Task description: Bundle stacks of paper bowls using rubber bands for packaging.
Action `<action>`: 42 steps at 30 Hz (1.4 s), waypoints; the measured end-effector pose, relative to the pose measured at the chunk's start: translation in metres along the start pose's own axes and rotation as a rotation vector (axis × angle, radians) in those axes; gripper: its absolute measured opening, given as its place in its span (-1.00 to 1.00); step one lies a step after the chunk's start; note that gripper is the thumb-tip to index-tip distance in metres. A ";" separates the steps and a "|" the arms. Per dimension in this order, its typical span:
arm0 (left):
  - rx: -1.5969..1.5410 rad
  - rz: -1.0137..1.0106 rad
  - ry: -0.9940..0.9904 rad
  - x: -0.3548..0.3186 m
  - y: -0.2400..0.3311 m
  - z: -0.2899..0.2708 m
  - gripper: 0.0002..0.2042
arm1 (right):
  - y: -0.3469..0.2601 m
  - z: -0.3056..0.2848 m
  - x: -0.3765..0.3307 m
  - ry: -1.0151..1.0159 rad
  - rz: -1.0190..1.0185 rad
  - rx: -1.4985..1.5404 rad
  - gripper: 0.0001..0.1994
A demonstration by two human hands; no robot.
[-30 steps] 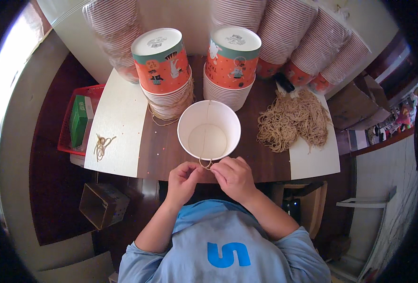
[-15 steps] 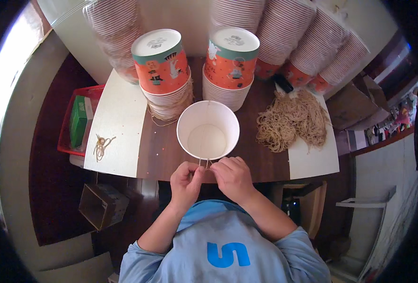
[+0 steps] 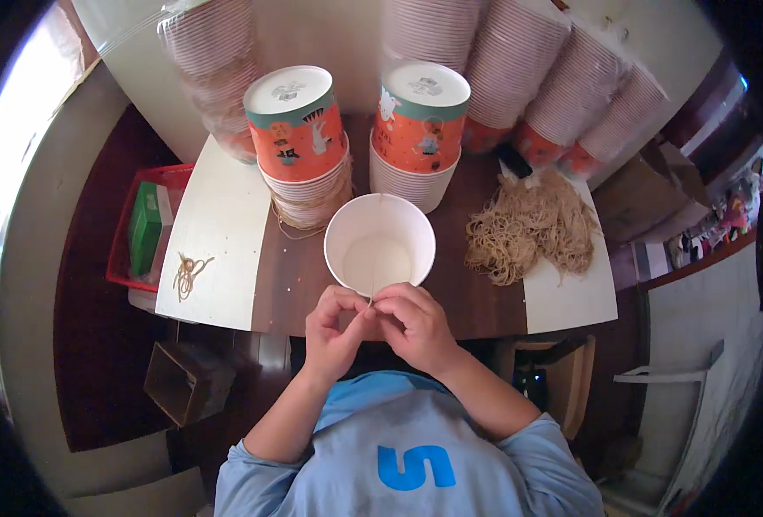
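A white paper bucket (image 3: 338, 241) stands at the table's near edge, its open mouth toward me. A thin tan cord (image 3: 371, 302) comes up at the near rim, and a faint line of it seems to run across the mouth to the far rim. My left hand (image 3: 334, 332) pinches this cord between thumb and fingertips. My right hand (image 3: 417, 329) pinches it too, its fingertips meeting the left ones. Both hands are closed just in front of the bucket. The fingers cover most of the cord where they meet.
Behind are two upside-down stacks of orange printed buckets, a left stack (image 3: 295, 142) with cords around it and a right stack (image 3: 422, 129). A cord heap (image 3: 532, 226) lies right; a small cord bundle (image 3: 189, 274) lies left, near a red basket (image 3: 123, 250). Wrapped bucket stacks (image 3: 519, 65) line the back.
My hands have drawn together at the near rim. Two cord strands stood apart between them before; now the fingertips meet on the cord. The whole view has shifted slightly.
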State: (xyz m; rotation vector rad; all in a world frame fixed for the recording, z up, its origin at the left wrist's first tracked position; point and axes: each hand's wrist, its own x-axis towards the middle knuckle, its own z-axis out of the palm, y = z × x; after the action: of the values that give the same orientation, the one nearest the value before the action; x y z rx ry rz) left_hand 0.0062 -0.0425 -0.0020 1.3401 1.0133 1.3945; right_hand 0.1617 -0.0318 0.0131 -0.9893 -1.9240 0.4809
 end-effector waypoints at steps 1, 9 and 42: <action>-0.001 -0.005 0.000 0.000 0.002 0.000 -0.94 | 0.001 0.001 0.001 0.015 -0.001 0.017 -0.77; -0.196 0.006 -0.014 0.002 0.032 -0.005 -0.95 | 0.012 0.001 0.002 -0.038 -0.082 -0.200 -0.82; -0.223 -0.007 0.362 -0.026 0.010 -0.063 -0.18 | 0.019 -0.027 0.089 -0.161 0.003 0.128 -0.66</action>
State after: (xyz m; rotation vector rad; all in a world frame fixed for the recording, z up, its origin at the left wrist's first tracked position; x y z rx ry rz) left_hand -0.0574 -0.0681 -0.0026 0.9398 1.0554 1.7286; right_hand 0.1679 0.0488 0.0627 -0.8933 -2.0059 0.6949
